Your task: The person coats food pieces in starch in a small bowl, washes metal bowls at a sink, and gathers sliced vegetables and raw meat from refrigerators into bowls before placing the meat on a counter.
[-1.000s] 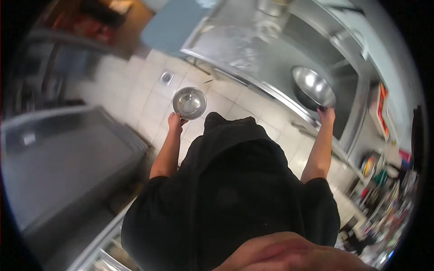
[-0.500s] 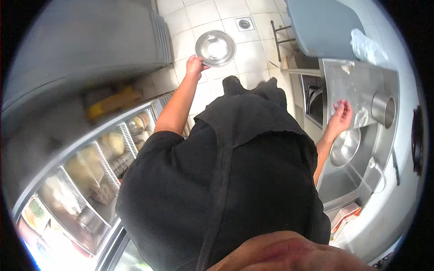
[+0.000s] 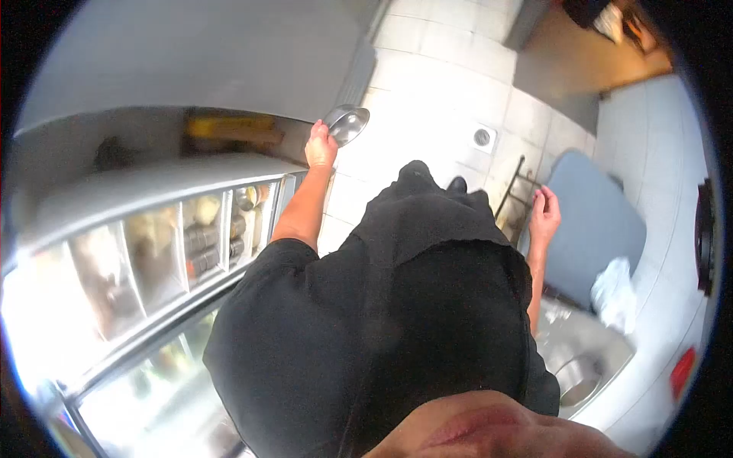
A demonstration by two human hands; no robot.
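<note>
My left hand (image 3: 321,145) grips the rim of a shiny metal bowl (image 3: 347,125), which is tilted over the tiled floor beside a large grey unit. Out to the right, my right hand (image 3: 544,214) is raised with its fingers curled a little and apart, and nothing shows in it. Behind that hand lies a blue-grey table top (image 3: 592,221), with a clear plastic bag (image 3: 615,295) at its near end.
On the left stands a lit glass-fronted fridge (image 3: 153,259) with shelves of containers. A metal sink counter (image 3: 611,347) at lower right bears a metal pot (image 3: 578,380). A floor drain (image 3: 482,137) lies ahead, and a brown surface (image 3: 588,53) is at the upper right.
The view has turned, bringing the fridge closer on the left and moving the sink back at lower right. My right hand let go of the large bowl earlier; my left hand keeps its bowl, now tilted.
</note>
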